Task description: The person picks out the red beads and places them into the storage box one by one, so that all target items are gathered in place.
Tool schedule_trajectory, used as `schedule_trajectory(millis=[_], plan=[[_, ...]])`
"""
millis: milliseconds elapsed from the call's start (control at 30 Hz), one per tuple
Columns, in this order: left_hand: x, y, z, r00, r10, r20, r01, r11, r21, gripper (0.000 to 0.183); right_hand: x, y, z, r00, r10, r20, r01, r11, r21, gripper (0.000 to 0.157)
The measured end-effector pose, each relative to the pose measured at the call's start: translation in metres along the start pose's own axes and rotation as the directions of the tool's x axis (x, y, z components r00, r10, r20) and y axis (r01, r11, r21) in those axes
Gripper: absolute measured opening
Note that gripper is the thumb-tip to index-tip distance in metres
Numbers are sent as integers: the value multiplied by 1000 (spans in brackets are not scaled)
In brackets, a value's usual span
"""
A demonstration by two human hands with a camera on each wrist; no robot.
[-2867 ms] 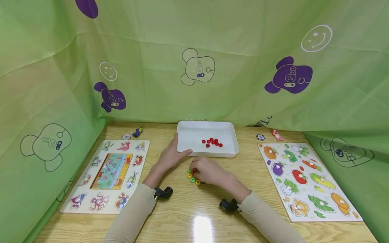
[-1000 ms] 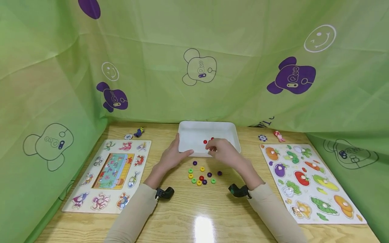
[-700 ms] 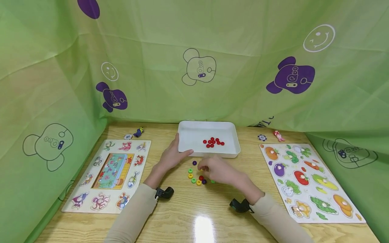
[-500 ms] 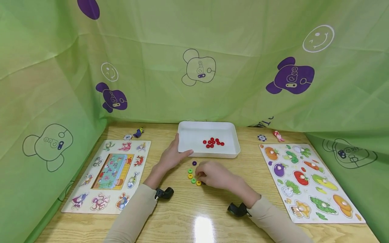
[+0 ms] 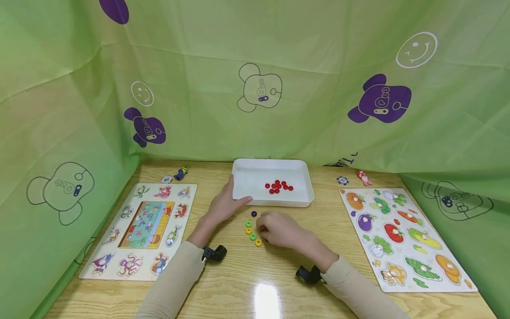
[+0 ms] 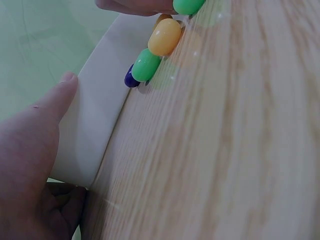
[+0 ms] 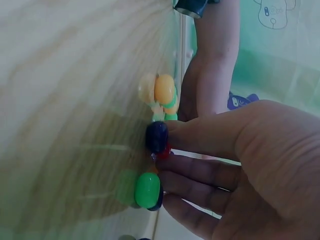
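Observation:
My left hand [image 5: 225, 204] holds the near left corner of the white tray [image 5: 299, 203], thumb along its front wall and fingers at its left side. Several red beads [image 5: 276, 186] lie in the tray. Bent over the table in front of it, my right hand [image 5: 279, 228] pinches a red bead [image 7: 165, 151] between thumb and fingertips, close behind a purple bead [image 7: 157, 137]. A green bead [image 7: 148, 190] sits by its lower fingers. Left of this hand, green beads [image 5: 253, 237], yellow beads [image 5: 258, 243] and another purple bead [image 5: 254, 214] form a loose line; the hand hides others.
A sea-animal puzzle board [image 5: 133, 264] lies at left, a vegetable puzzle board [image 5: 398, 243] at right. Small figures [image 5: 180, 173] and poker chips [image 5: 342, 180] lie near the back. Green printed cloth [image 5: 199, 88] encloses the wooden table [image 5: 235, 283].
My right hand has gone from over the tray back down to the beads on the table, covering several. The tray's red beads show again. My left hand keeps its place.

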State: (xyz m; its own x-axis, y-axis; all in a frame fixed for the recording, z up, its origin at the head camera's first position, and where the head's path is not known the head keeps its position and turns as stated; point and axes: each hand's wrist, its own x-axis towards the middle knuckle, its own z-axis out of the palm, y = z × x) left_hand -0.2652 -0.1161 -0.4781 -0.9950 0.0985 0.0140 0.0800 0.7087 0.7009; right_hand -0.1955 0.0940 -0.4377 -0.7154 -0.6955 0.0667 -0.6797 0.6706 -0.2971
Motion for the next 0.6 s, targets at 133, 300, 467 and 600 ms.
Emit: schedule_trajectory(millis=[133,300,467,600], plan=[[-1,0,-1,1000,12,0,-12,1000,-6,108,3,3,-4,1000,16,2,-16,999,27,7],[-1,-1,-1,1000,26,-8,-26,1000,-5,107,7,11,-17,999,50,-20,-48,994,102,10],[0,-1,0,1000,24,-11,-24,1000,-3,109,12,31,-31,982,145,-117,-127,980,153,12],[0,0,1,1000,17,-4,-17,1000,-4,110,18,56,-35,946,245,-210,-204,958,201,11]])
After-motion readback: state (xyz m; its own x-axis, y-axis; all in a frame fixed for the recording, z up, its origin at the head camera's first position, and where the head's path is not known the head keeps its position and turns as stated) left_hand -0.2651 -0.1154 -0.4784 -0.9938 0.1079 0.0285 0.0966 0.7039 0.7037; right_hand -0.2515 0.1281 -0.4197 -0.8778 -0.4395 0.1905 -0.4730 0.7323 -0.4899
